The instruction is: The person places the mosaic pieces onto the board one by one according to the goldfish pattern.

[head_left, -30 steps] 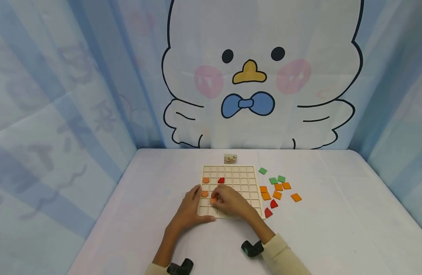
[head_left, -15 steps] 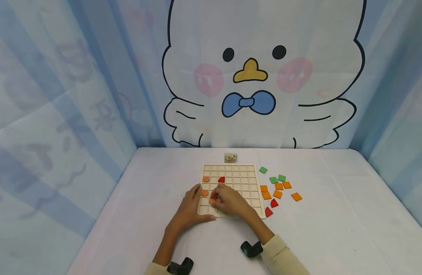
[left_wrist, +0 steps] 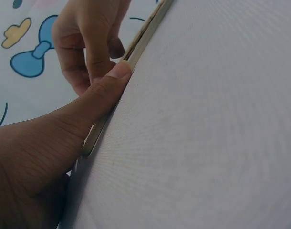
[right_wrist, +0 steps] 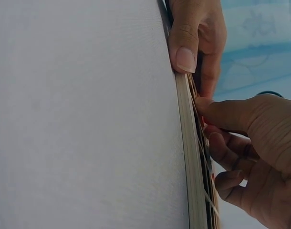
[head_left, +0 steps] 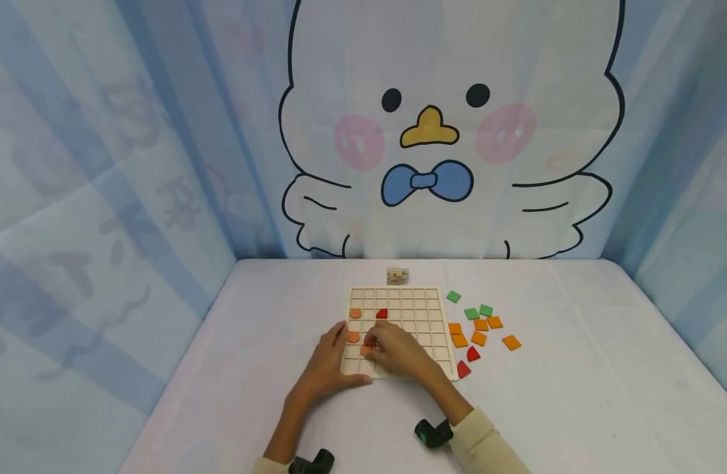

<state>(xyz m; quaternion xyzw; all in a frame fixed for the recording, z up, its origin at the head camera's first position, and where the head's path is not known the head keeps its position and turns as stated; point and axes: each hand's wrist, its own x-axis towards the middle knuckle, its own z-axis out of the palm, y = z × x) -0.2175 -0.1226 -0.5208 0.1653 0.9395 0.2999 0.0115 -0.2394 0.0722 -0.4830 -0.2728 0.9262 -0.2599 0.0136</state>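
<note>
A pale wooden grid board lies flat on the table. My left hand holds its near left corner, fingers along the left side and thumb on the front edge; the left wrist view shows the thumb against that edge. Over the board's lower left, my right hand pinches an orange round disc, partly hidden by the fingers. Two more orange discs, an upper one and a lower one, sit in the left column. A red fan-shaped piece sits farther right in the grid.
Right of the board lie several orange squares, green diamonds and two red fan-shaped pieces, one of them by the board's near right corner. Behind the board is a small patterned card. A cartoon-printed curtain stands behind the table.
The orange disc under my right fingertips has shifted very slightly left and toward me, and more of it shows. My left hand keeps its place on the board; the head view has tilted slightly.
</note>
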